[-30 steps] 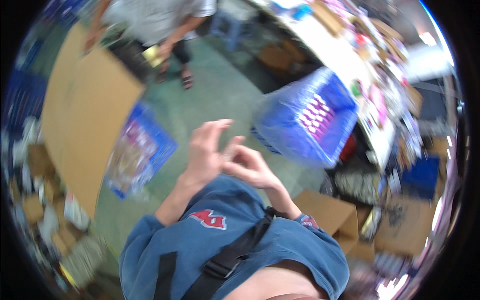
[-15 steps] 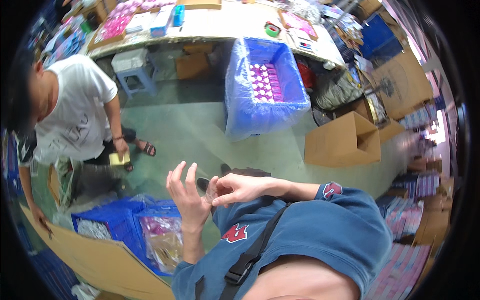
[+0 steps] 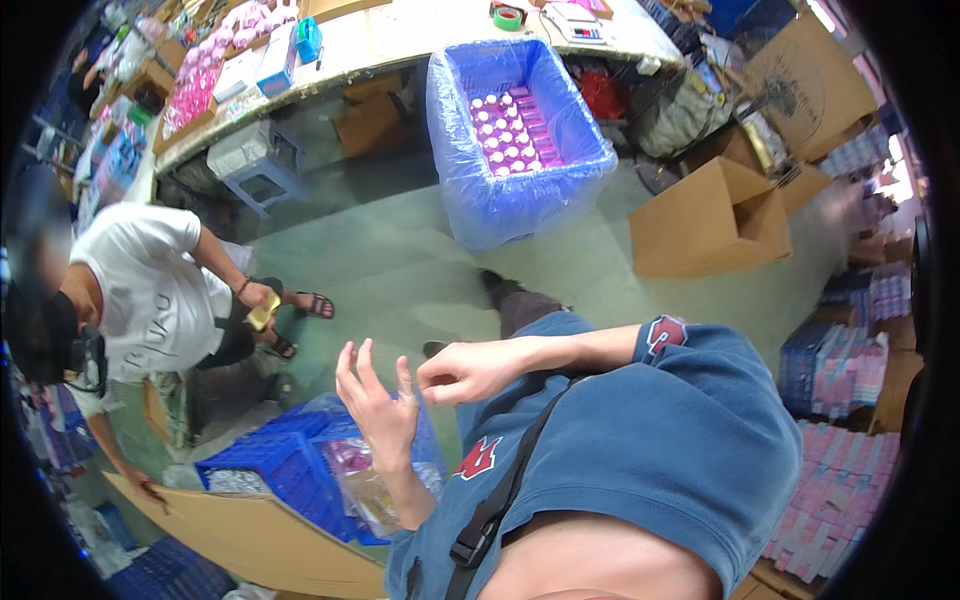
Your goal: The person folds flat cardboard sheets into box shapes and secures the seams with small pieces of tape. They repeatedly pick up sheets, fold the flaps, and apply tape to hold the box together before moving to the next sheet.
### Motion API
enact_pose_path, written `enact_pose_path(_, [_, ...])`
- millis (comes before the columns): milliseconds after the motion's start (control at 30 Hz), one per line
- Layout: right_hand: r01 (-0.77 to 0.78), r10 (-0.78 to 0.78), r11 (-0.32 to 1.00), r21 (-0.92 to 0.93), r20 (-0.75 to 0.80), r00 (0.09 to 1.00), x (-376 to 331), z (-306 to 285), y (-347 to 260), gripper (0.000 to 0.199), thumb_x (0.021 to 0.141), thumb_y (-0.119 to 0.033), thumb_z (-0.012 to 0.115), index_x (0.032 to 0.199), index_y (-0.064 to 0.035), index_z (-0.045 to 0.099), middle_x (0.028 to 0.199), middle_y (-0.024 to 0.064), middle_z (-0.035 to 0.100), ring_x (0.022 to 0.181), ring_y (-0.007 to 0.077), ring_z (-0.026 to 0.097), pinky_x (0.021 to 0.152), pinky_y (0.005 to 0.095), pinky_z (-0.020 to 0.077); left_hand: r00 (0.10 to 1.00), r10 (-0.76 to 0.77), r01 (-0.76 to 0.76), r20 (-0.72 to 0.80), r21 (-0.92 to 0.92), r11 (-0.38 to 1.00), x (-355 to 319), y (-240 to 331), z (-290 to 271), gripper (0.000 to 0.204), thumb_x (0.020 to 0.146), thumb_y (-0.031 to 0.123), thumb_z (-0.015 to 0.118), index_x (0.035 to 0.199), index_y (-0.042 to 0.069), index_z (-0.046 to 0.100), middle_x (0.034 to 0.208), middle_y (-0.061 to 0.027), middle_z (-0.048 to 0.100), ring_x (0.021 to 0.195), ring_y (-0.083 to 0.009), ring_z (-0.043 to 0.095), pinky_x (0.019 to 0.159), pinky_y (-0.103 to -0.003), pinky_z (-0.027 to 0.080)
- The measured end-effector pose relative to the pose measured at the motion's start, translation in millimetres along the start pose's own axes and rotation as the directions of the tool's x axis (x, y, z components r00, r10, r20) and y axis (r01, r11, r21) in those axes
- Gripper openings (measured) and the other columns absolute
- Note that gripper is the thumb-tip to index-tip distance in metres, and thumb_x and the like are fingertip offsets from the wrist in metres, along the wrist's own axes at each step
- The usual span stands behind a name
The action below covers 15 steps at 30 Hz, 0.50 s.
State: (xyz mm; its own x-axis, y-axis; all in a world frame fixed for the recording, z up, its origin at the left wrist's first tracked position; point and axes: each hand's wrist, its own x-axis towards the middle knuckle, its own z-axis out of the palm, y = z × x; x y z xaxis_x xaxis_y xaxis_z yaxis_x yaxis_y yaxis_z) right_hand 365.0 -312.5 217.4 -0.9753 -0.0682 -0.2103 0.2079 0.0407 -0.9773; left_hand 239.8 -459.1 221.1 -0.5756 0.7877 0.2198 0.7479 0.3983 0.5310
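Note:
My left hand (image 3: 385, 415) is raised in front of my body, its fingers apart and thumb up. Close beside its thumb, my right hand (image 3: 468, 372) has its fingers curled together in a pinch. Whatever they may grip is too small to make out. Below my left hand stand blue plastic crates (image 3: 262, 452), one with a clear bag of pink and brown goods in it. Farther off is a large blue bin (image 3: 520, 205) lined with clear plastic, holding rows of pink bottles with white caps (image 3: 505, 135).
A person in a white T-shirt (image 3: 150, 290) at the left holds a yellow object (image 3: 264, 312) and touches a cardboard sheet (image 3: 250, 530). An open cardboard box (image 3: 690, 225) is at the right, near stacked pink cartons (image 3: 830, 490). A worktable (image 3: 420, 30) and a stool (image 3: 250, 160) stand beyond.
My view has shifted, and the bin and table sit higher in it. My hands stay close together, the right one now more curled. The person at left has raised the yellow object.

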Motion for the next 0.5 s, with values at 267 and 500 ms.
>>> enact_pose_path(267, [0.026,0.004,0.997,0.072,-0.394,0.919,-133,-108,30,0.034,0.096,-0.03,0.064,0.089,0.0029,0.065,0.072,0.0127,0.066,0.065,0.016,0.059,0.061,0.0353,0.048,0.952,0.3,-0.306,0.065,0.139,0.942,58,154,103,0.051,0.089,0.019,0.072,0.135,0.007,0.053,0.136,-0.02,0.05,0.126,-0.0392,0.047,0.106,-0.05,0.037])
enact_pose_path(500, [0.1,0.096,0.969,0.226,-0.718,0.69,-350,-220,79,0.014,0.098,-0.01,0.056,0.094,0.0011,0.064,0.082,0.0013,0.064,0.078,0.0074,0.055,0.068,0.0271,0.0471,0.746,0.617,-0.605,0.251,-0.132,0.785,109,369,256,0.056,0.08,0.014,0.076,0.132,0.008,0.055,0.135,-0.0227,0.05,0.123,-0.0411,0.049,0.106,-0.05,0.038])
